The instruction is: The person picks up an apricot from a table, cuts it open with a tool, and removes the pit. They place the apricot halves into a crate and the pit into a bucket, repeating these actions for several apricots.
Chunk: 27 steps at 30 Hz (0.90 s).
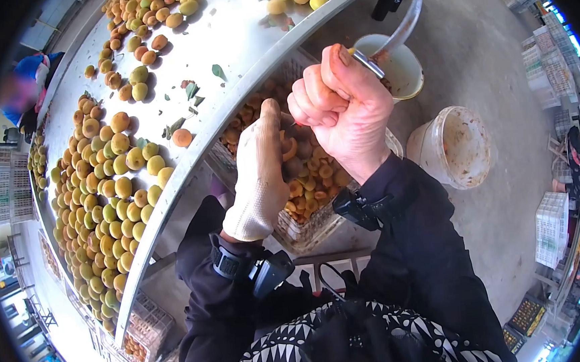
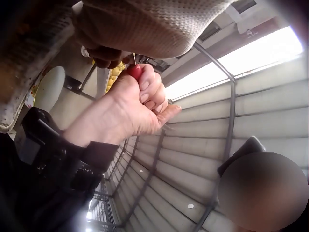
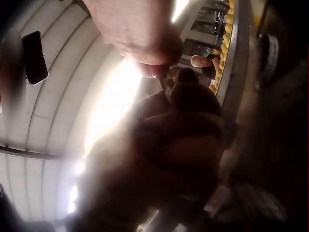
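Note:
My left hand (image 1: 257, 176), in a white knitted glove with stained fingertips, is raised over a crate (image 1: 302, 240) of cut apricots (image 1: 317, 186). An orange apricot (image 1: 288, 145) shows at its palm side, mostly hidden by the glove. Close beside it, my bare right hand (image 1: 342, 103) makes a fist around a small knife with a red handle (image 2: 135, 72). The thin blade (image 2: 134, 58) points at the gloved fingers in the left wrist view. In the right wrist view the gloved hand (image 3: 178, 140) is dark and blurred, right below the bare hand.
A metal-rimmed table (image 1: 224, 108) on the left bears many whole apricots (image 1: 103, 207) and scattered leaves. Right of the hands stand a pale bucket (image 1: 407, 72) with a curved metal handle over it and a stained white bucket (image 1: 462, 145). A person (image 1: 24, 85) is across the table.

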{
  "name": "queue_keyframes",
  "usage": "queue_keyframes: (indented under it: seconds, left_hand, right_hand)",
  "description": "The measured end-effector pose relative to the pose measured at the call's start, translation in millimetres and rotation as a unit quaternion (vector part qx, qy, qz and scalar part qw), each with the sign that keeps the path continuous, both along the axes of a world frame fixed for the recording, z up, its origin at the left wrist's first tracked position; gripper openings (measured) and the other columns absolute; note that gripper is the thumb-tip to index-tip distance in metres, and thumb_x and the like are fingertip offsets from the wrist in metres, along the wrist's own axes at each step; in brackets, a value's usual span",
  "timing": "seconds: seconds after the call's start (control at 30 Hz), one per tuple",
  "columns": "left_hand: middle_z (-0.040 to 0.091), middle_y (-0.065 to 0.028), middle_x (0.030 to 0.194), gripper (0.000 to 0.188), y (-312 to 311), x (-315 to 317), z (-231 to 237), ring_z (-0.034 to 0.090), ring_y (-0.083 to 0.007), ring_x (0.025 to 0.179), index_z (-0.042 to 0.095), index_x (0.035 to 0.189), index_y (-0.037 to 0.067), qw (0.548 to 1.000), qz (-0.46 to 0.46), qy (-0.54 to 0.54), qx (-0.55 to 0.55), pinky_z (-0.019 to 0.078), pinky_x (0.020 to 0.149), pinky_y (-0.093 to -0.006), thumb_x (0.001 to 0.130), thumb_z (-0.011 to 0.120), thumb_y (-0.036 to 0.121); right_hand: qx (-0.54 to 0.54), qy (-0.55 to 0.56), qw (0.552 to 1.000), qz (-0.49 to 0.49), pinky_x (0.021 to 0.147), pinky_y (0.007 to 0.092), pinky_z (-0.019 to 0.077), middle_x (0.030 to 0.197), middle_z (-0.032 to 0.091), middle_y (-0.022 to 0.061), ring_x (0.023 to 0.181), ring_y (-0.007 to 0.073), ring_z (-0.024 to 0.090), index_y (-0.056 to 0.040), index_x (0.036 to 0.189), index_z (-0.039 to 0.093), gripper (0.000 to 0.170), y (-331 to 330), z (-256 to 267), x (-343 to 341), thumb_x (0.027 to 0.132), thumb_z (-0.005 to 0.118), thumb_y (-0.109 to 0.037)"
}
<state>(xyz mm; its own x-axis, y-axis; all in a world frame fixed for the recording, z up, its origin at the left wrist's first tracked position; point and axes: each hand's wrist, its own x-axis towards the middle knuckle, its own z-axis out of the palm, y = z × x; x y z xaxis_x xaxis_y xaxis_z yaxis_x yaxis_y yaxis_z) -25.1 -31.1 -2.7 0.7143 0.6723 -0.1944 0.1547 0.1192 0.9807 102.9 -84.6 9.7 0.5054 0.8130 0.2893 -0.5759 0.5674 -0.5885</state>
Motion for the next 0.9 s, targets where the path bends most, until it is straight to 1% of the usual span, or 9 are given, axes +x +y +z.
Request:
queue_keyframes:
  seconds: [0.03,0.13,0.37,0.43,0.57,0.63,0.73,0.8,0.9]
  left_hand:
    - [0.048,0.0051,0.073,0.045,-1.4,1.1,8.4,0.049,-0.0061,0.064,0.058,0.099,0.007,0.987,0.017,0.018,-0.157,0.0354,0.055,-0.0168,0.103,0.041,0.048]
    - [0.041,0.0068,0.068,0.041,-3.4,6.0,10.3,0.047,-0.0041,0.058,0.058,0.097,0.01,0.977,0.05,0.004,-0.208,0.0318,0.052,-0.0173,0.101,0.045,0.049]
    - [0.047,0.0066,0.069,0.044,-6.1,10.4,1.7,0.047,-0.003,0.057,0.06,0.1,0.011,0.977,0.048,0.025,-0.206,0.0338,0.051,-0.0169,0.1,0.045,0.052]
    - [0.053,-0.0009,0.064,0.049,-6.6,15.8,2.3,0.05,-0.0093,0.051,0.06,0.085,0.008,0.981,0.071,0.042,-0.174,0.0357,0.044,-0.0223,0.099,0.045,0.052]
    - [0.051,0.0001,0.063,0.049,-4.5,17.4,-1.1,0.048,-0.0094,0.051,0.059,0.084,0.008,0.976,0.071,0.068,-0.195,0.0375,0.045,-0.0227,0.099,0.044,0.052]
    - [0.057,0.0029,0.079,0.046,2.2,13.4,-11.3,0.053,-0.0036,0.062,0.061,0.1,0.012,0.988,-0.019,0.019,-0.152,0.0412,0.054,-0.0167,0.1,0.043,0.055]
    - [0.056,0.0035,0.077,0.045,0.5,17.9,-7.9,0.051,-0.0035,0.059,0.06,0.098,0.012,0.976,0.032,0.031,-0.213,0.0401,0.052,-0.0171,0.101,0.042,0.053]
    - [0.054,0.0045,0.074,0.045,1.3,17.2,0.7,0.048,-0.0029,0.056,0.059,0.096,0.011,0.975,0.042,0.085,-0.2,0.0385,0.051,-0.016,0.102,0.041,0.051]
    - [0.054,0.0026,0.075,0.048,15.0,3.8,-9.2,0.051,-0.0038,0.059,0.059,0.096,0.008,0.977,-0.066,-0.02,-0.204,0.0379,0.051,-0.015,0.103,0.038,0.051]
  right_hand:
    - [-0.015,0.012,1.0,0.003,0.046,0.0276,0.0236,0.047,0.027,-0.0048,0.041,0.0085,0.027,-0.0136,0.056,0.036,0.051,0.3,-0.8,0.1,0.096,0.059,-0.033]
    - [-0.043,0.038,0.998,0.003,0.046,0.0276,0.0224,0.046,0.025,-0.0048,0.041,0.0089,0.026,-0.0152,0.052,0.031,0.056,1.0,-2.7,2.5,0.095,0.06,-0.038]
    - [-0.086,0.07,0.994,0.017,0.045,0.0285,0.021,0.046,0.023,-0.0052,0.039,0.0091,0.022,-0.0193,0.052,0.022,0.062,1.5,-13.8,10.0,0.094,0.06,-0.045]
    - [-0.093,0.082,0.992,0.016,0.045,0.0288,0.021,0.046,0.023,-0.0053,0.039,0.009,0.023,-0.0194,0.052,0.022,0.062,1.0,-16.8,12.3,0.094,0.06,-0.045]
    - [-0.097,0.114,0.989,0.021,0.044,0.0291,0.0216,0.047,0.024,-0.0053,0.039,0.0093,0.023,-0.0197,0.055,0.025,0.058,0.2,-26.0,14.9,0.094,0.059,-0.045]
    - [-0.111,0.137,0.983,0.049,0.045,0.0294,0.0222,0.047,0.024,-0.0054,0.04,0.0096,0.023,-0.0197,0.055,0.026,0.057,-1.3,-28.2,8.7,0.094,0.06,-0.044]
    - [-0.14,0.161,0.976,0.053,0.045,0.0296,0.0221,0.048,0.024,-0.0056,0.04,0.01,0.023,-0.0201,0.056,0.027,0.056,-3.2,-29.6,0.8,0.094,0.06,-0.043]
    - [-0.078,0.161,0.983,0.035,0.045,0.029,0.0216,0.048,0.023,-0.0057,0.04,0.0099,0.022,-0.0204,0.056,0.027,0.055,-5.5,-29.8,14.5,0.094,0.061,-0.042]
    - [0.007,0.197,0.977,0.079,0.046,0.0272,0.0227,0.05,0.026,-0.0069,0.042,0.0077,0.024,-0.0201,0.056,0.033,0.052,-6.5,-28.3,37.3,0.093,0.062,-0.042]
